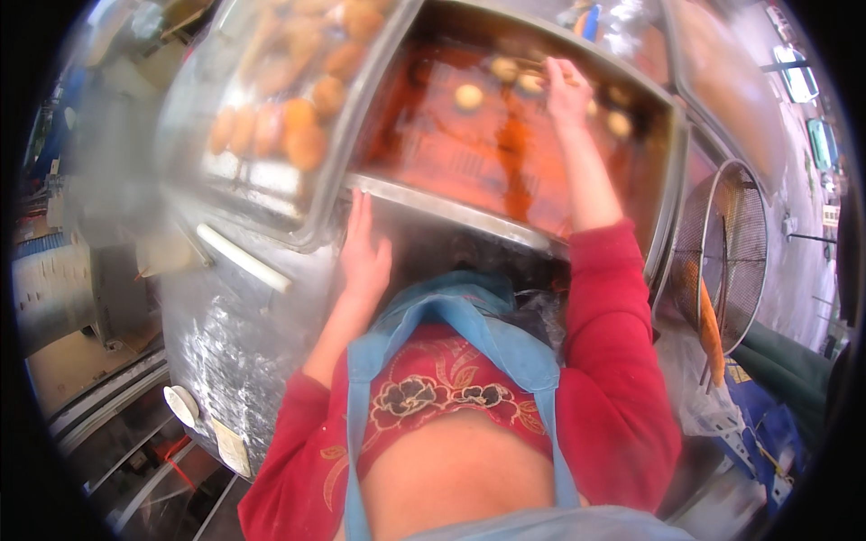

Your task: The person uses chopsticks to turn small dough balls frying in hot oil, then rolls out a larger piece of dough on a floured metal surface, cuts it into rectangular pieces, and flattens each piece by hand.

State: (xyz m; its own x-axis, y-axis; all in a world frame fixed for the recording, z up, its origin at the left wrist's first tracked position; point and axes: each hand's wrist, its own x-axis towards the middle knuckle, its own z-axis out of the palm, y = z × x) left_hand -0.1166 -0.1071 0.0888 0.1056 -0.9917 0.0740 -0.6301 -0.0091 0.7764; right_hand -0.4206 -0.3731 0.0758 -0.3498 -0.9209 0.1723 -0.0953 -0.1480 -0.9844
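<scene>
A wide rectangular metal frying pan (440, 209) filled with reddish-brown oil (433, 145) lies before me. Several pale round dough balls (468, 97) float in it, mostly towards the far side. My right hand (568, 91) reaches over the oil among them, fingers closed around thin blurred sticks, apparently chopsticks (531, 62). Whether their tips touch a ball I cannot tell. My left hand (364, 247) holds nothing. Its fingertips are at the pan's near left corner, beside the metal worktop (237, 338), with the thumb spread away from the fingers.
Left of the pan, a metal tray (318, 203) holds several browned fried pieces (304, 145). A white rod (243, 257) and a small white bowl (181, 406) are on the flour-dusted worktop. At the right hangs a wire-mesh strainer (737, 270) with a long fried dough stick (709, 331).
</scene>
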